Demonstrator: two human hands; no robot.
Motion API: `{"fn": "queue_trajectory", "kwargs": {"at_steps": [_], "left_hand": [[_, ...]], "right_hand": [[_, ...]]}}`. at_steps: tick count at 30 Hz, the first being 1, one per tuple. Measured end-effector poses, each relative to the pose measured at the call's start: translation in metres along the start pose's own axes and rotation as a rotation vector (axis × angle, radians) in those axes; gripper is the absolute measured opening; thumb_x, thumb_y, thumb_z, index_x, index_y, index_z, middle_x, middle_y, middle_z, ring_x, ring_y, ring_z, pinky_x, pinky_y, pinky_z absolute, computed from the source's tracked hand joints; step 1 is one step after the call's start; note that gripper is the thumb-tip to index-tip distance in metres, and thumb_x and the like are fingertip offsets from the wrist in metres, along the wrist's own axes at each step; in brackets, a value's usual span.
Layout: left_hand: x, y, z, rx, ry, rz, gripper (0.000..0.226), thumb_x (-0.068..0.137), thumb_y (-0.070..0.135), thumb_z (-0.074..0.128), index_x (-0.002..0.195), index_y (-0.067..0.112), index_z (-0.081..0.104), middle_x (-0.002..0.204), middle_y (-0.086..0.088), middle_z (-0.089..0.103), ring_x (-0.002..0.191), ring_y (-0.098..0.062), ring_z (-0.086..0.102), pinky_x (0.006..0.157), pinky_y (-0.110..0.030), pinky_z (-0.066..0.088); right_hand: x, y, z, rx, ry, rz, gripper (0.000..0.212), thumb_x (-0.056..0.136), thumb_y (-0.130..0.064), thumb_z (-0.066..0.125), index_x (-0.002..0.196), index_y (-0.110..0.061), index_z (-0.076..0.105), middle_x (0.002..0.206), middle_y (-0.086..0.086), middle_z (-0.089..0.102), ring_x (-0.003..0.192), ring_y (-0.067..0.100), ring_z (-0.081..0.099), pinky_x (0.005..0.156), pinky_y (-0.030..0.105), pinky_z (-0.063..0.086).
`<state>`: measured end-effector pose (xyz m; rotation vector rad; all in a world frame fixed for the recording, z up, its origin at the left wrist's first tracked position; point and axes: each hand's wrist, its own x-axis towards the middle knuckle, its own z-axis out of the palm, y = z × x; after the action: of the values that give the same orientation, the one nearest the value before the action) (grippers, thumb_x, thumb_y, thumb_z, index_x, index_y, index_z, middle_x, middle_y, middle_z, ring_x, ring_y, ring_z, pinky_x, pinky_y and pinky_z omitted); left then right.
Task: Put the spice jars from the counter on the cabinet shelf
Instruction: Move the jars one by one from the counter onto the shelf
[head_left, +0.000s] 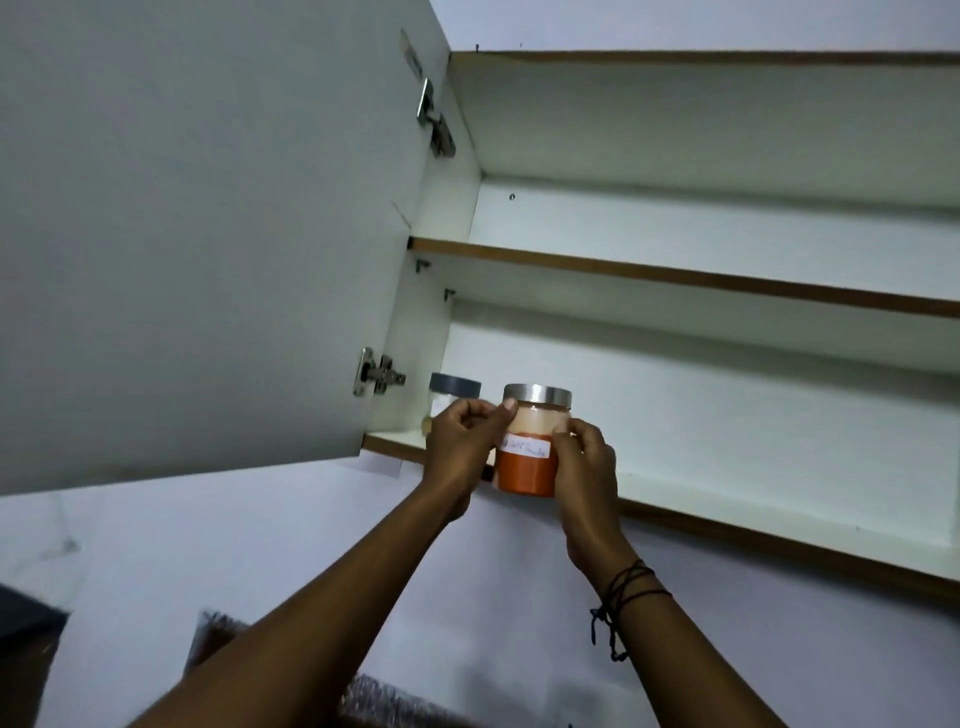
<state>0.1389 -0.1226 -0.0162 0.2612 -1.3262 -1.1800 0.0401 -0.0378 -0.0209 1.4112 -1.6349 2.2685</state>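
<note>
Both hands, left hand (460, 441) & right hand (582, 457), clamp the orange spice jar (524, 467) at frame centre, at the bottom shelf (727, 499) lip, w/ grey-lidded jar (454, 389) just left: a low approach could clip the edge, tipping it

the white label (524, 447) on the orange spice jar (525, 470) bears handwriting; illegible

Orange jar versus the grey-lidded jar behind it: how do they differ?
The orange jar has a silver lid and orange powder; the grey-lidded jar looks nearly clear. The orange jar is gripped by the left hand and right hand at the shelf's edge; the grey-lidded jar stands untouched in the corner. Both are upright and lidded.
</note>
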Motion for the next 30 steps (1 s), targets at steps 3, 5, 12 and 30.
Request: {"fn": "queue_trajectory", "kwargs": {"at_steps": [3,5,12,30], "left_hand": [[0.015,-0.001,0.009,0.045,0.054,0.04,0.031,0.085,0.037,0.071,0.092,0.007,0.067,0.09,-0.008,0.072,0.087,-0.022,0.069,0.08,-0.036,0.059],[0.028,0.0,0.014,0.078,0.085,0.049,0.026,0.087,0.038,0.069,0.09,0.011,0.067,0.089,-0.002,0.071,0.087,-0.019,0.068,0.076,-0.032,0.058],[0.079,-0.007,0.016,0.169,0.135,0.076,0.017,0.098,0.029,0.053,0.1,0.02,0.068,0.104,-0.003,0.071,0.084,-0.012,0.064,0.072,-0.025,0.051],[0.141,-0.058,0.007,0.51,-0.16,-0.187,0.038,0.1,0.001,0.04,0.135,0.011,0.053,0.134,-0.015,0.059,0.119,-0.031,0.059,0.104,-0.045,0.049]], "right_hand": [[0.021,-0.002,0.004,-0.063,-0.011,-0.011,0.021,0.096,-0.023,0.046,0.107,-0.021,0.064,0.118,0.008,0.052,0.092,0.016,0.061,0.07,0.032,0.057],[0.037,-0.004,0.011,-0.083,-0.02,-0.025,0.019,0.094,-0.018,0.046,0.098,-0.018,0.065,0.116,0.01,0.054,0.091,0.018,0.062,0.069,0.032,0.056],[0.08,0.008,0.039,-0.133,0.059,-0.023,0.029,0.092,-0.016,0.055,0.121,-0.015,0.057,0.121,0.007,0.063,0.104,0.022,0.059,0.094,0.039,0.052],[0.132,0.058,0.063,-0.253,-0.458,0.103,0.042,0.09,0.007,0.055,0.129,-0.008,0.057,0.119,0.021,0.066,0.109,0.036,0.064,0.098,0.052,0.052]]}}
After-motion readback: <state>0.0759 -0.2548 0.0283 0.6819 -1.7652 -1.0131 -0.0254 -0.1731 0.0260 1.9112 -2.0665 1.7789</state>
